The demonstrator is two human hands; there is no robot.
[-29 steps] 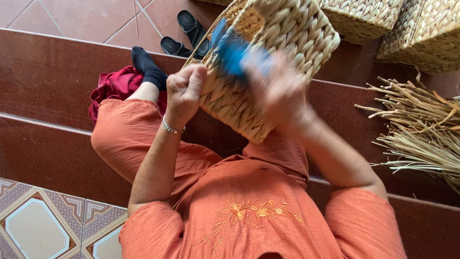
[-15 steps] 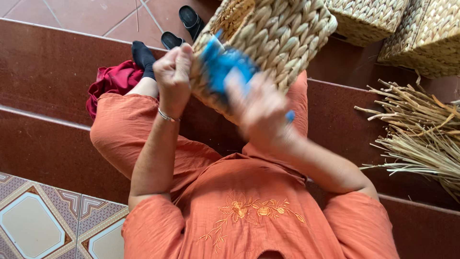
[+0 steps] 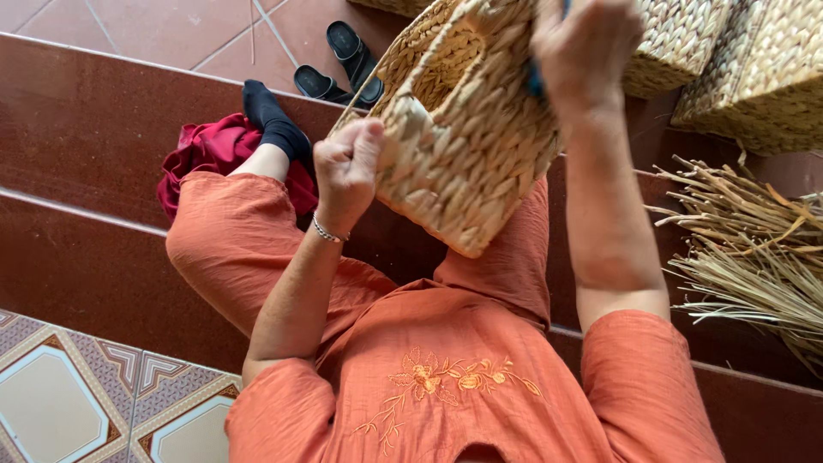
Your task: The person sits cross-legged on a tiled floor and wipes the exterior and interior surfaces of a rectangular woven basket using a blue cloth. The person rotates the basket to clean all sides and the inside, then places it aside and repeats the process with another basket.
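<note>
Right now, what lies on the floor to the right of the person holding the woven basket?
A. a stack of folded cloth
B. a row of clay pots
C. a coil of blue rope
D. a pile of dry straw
D: a loose pile of dry straw lies on the step at the right, beside the basket held up in both hands.

- Pair of black sandals (image 3: pixel 343 69) on terracotta floor tiles (image 3: pixel 171 26), beyond the left hand.
- Crumpled red cloth (image 3: pixel 210 154) on the brown step (image 3: pixel 86 111), left of the left hand.
- Two more woven baskets (image 3: pixel 754 69), just right of the right hand.
- Bundle of dry straw (image 3: pixel 754 257), below those, right of the right forearm.
- Patterned tiles (image 3: pixel 77 403), bottom left.
</note>
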